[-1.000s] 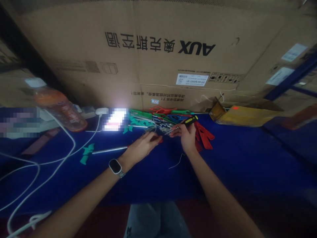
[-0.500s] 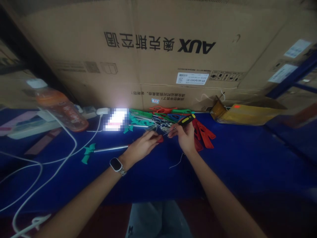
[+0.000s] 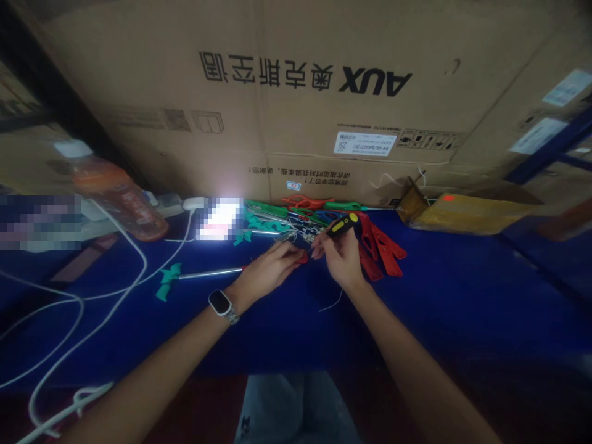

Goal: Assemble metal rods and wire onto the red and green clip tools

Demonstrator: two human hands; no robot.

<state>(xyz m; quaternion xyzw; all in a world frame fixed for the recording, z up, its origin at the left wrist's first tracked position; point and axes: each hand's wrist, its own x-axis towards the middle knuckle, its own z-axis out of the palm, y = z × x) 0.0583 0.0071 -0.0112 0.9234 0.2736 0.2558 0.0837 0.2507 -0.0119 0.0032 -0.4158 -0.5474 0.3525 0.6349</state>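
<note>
My left hand point(image 3: 272, 271), with a watch on its wrist, is closed around the red handle of a metal rod point(image 3: 210, 272). A green winged piece point(image 3: 169, 281) sits at the rod's far left end, and the red tip shows past my fingers. Opposite it, my right hand point(image 3: 342, 256) grips a black-and-yellow screwdriver point(image 3: 343, 226), which points down toward that red tip. The screwdriver's tip is too small to make out. Behind both hands lies a pile of green pieces point(image 3: 266, 209), rods and loose wires. Several red clamp-like pieces point(image 3: 388, 253) lie right of my right hand.
A large cardboard box point(image 3: 287, 117) stands along the back of the blue table point(image 3: 444, 308). To the left are a drink bottle point(image 3: 120, 197), a glowing blurred-out screen point(image 3: 221, 219) and looping white cables point(image 3: 139, 246). A yellow packet point(image 3: 467, 213) lies at the back right.
The camera view has shifted slightly. The screwdriver handle leans a little lower to the left in my right hand. My left hand keeps its hold on the red handle.
</note>
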